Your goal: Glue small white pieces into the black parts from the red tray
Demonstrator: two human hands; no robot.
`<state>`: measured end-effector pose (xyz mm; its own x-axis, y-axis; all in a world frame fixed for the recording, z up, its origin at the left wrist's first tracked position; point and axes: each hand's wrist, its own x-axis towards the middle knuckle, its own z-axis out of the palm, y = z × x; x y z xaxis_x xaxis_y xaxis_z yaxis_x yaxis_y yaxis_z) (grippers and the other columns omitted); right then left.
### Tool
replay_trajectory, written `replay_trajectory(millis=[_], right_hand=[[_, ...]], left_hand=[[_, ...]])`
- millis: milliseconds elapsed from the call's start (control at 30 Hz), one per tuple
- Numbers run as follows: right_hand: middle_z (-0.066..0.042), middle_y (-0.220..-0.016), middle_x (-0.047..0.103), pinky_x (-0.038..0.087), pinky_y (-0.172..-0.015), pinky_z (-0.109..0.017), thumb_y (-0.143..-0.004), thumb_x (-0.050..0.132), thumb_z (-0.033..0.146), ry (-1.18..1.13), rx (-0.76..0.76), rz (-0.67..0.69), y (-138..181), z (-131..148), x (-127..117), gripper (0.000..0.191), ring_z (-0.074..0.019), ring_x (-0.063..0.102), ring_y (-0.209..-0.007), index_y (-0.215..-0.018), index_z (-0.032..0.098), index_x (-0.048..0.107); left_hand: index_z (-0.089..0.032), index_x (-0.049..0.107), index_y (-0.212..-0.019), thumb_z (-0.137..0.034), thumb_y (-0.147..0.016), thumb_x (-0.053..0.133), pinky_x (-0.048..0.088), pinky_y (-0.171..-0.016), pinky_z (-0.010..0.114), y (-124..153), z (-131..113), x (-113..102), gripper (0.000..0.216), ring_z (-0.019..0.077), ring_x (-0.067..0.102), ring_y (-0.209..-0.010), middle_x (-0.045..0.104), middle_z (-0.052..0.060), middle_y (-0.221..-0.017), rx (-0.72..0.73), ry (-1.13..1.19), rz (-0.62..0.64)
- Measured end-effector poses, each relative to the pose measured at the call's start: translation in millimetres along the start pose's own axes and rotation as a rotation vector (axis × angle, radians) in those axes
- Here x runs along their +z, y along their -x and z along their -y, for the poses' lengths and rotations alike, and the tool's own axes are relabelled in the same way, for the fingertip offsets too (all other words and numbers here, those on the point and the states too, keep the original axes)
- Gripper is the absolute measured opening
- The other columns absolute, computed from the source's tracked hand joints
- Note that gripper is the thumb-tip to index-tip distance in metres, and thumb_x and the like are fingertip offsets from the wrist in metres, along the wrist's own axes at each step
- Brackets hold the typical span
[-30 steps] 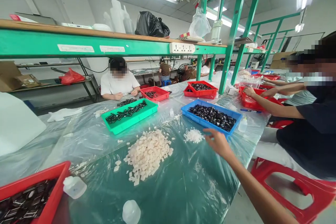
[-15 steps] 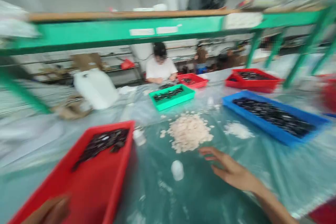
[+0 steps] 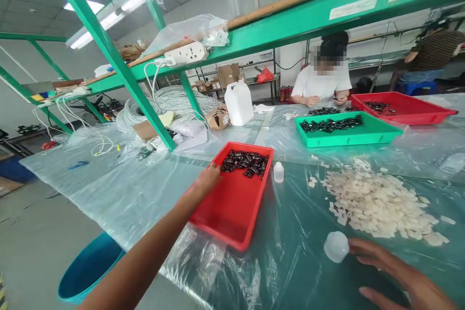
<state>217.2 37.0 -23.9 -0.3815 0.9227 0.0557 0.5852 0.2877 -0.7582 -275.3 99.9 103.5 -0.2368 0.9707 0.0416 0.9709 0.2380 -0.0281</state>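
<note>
My left hand (image 3: 209, 179) is at the left side of a red tray (image 3: 228, 208), beside a heap of small black plastic pieces (image 3: 247, 162) at its far end. Its fingers look closed, but their tips are hidden, and I cannot make out what they hold. At the lower right, my right hand (image 3: 395, 271) is open above the green tabletop, fingers apart and nothing between them. One fingertip is at the edge of a small white translucent round container (image 3: 336, 247); whether they touch is unclear. Beyond that hand lies a pile of flat cream-coloured pieces (image 3: 385, 201).
A small white bottle (image 3: 278, 173) stands right of the red tray. Farther back are a green tray (image 3: 348, 139) and another red tray (image 3: 417, 111). Across the table sits a person in white (image 3: 321, 82). A green shelf post (image 3: 145, 106) rises at left; a blue bin (image 3: 90, 266) stands below.
The view has swung left. My left hand has moved from the near part of the red tray to beside the black pieces. My right hand is now at the white round container.
</note>
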Motion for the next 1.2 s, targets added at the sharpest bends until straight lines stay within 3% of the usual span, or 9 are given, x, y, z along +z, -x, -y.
replay_trajectory(millis=[133, 267, 500, 600, 700, 800, 900, 1067, 1200], right_hand=[[-0.008, -0.139, 0.066, 0.062, -0.089, -0.033, -0.083, 0.072, 0.041, -0.034, -0.010, 0.079, -24.2, 56.4, -8.2, 0.051, -0.0281, 0.073, -0.112, -0.132, 0.033, 0.060], [-0.003, -0.114, 0.075, 0.060, -0.086, -0.033, -0.082, 0.071, 0.034, -0.042, -0.022, 0.079, -36.7, 71.6, -3.7, 0.034, -0.0263, 0.072, -0.103, -0.116, 0.031, 0.066], [-0.003, -0.110, 0.073, 0.057, -0.089, -0.031, -0.087, 0.071, 0.039, -0.277, -0.063, 0.142, -38.3, 63.2, -10.2, 0.029, -0.0239, 0.071, -0.101, -0.112, 0.027, 0.065], [-0.005, -0.117, 0.070, 0.058, -0.092, -0.032, -0.091, 0.068, 0.044, -0.423, -0.064, 0.136, -39.8, 56.6, -18.2, 0.033, -0.0234, 0.071, -0.107, -0.118, 0.025, 0.063], [-0.005, -0.110, 0.071, 0.059, -0.088, -0.035, -0.091, 0.071, 0.042, -0.508, -0.060, 0.085, -42.7, 48.8, -23.2, 0.034, -0.0231, 0.071, -0.103, -0.116, 0.022, 0.063], [-0.005, -0.104, 0.070, 0.059, -0.085, -0.039, -0.090, 0.073, 0.038, -0.542, -0.068, 0.021, -45.7, 43.7, -27.3, 0.034, -0.0216, 0.069, -0.098, -0.115, 0.018, 0.064], [-0.005, -0.105, 0.068, 0.060, -0.080, -0.038, -0.093, 0.070, 0.039, -0.559, -0.087, -0.009, -48.0, 43.6, -32.3, 0.035, -0.0203, 0.068, -0.095, -0.120, 0.018, 0.064], [-0.006, -0.120, 0.065, 0.060, -0.086, -0.033, -0.091, 0.073, 0.040, -0.548, -0.071, -0.058, -50.2, 40.5, -34.8, 0.035, -0.0216, 0.067, -0.105, -0.123, 0.026, 0.066], [-0.003, -0.134, 0.061, 0.058, -0.091, -0.031, -0.092, 0.073, 0.034, -0.473, -0.028, -0.128, -48.2, 34.9, -34.7, 0.046, -0.0198, 0.066, -0.112, -0.134, 0.034, 0.055]], left_hand=[[-0.016, 0.063, -0.129, -0.031, -0.098, 0.068, 0.060, -0.091, 0.049, -19.5, -27.2, 10.1, 0.035, 0.0280, 0.069, -0.111, 0.067, 0.012, -0.131, -0.004, 0.006, -0.027], [-0.016, 0.063, -0.129, -0.031, -0.098, 0.068, 0.060, -0.091, 0.049, -18.5, -35.4, 7.7, 0.035, 0.0283, 0.069, -0.111, 0.067, 0.012, -0.131, 0.000, 0.112, -0.032], [-0.017, 0.067, -0.119, -0.032, -0.100, 0.065, 0.059, -0.089, 0.045, 50.2, -52.8, -15.6, 0.024, 0.0237, 0.071, -0.101, 0.071, 0.008, -0.120, 0.088, 0.584, -0.016], [-0.020, 0.068, -0.116, -0.041, -0.104, 0.053, 0.058, -0.090, 0.042, 100.1, -102.3, -19.4, 0.028, 0.0218, 0.073, -0.093, 0.073, 0.006, -0.106, 0.225, 0.946, 0.074], [-0.025, 0.070, -0.113, -0.048, -0.093, 0.068, 0.058, -0.090, 0.038, 136.7, -169.6, -8.1, 0.031, 0.0268, 0.077, -0.101, 0.079, 0.006, -0.103, 0.339, 1.312, 0.372], [-0.022, 0.066, -0.089, -0.055, -0.074, 0.084, 0.061, -0.084, 0.040, 146.9, -229.9, 12.9, 0.041, 0.0322, 0.081, -0.093, 0.077, 0.003, -0.083, 0.379, 1.607, 0.681], [-0.021, 0.057, -0.079, -0.054, -0.073, 0.085, 0.062, -0.077, 0.035, 134.5, -262.5, 30.8, 0.044, 0.0293, 0.082, -0.091, 0.069, 0.001, -0.086, 0.328, 1.782, 0.787], [-0.024, 0.065, -0.089, -0.045, -0.088, 0.076, 0.053, -0.058, 0.020, 103.0, -254.2, 42.7, 0.024, 0.0147, 0.073, -0.074, 0.065, -0.002, -0.082, 0.299, 1.828, 0.675], [-0.027, 0.078, -0.111, -0.029, -0.091, 0.076, 0.051, -0.060, 0.019, 92.5, -237.2, 47.6, 0.020, 0.0108, 0.062, -0.063, 0.067, -0.002, -0.073, 0.336, 1.680, 0.441]])
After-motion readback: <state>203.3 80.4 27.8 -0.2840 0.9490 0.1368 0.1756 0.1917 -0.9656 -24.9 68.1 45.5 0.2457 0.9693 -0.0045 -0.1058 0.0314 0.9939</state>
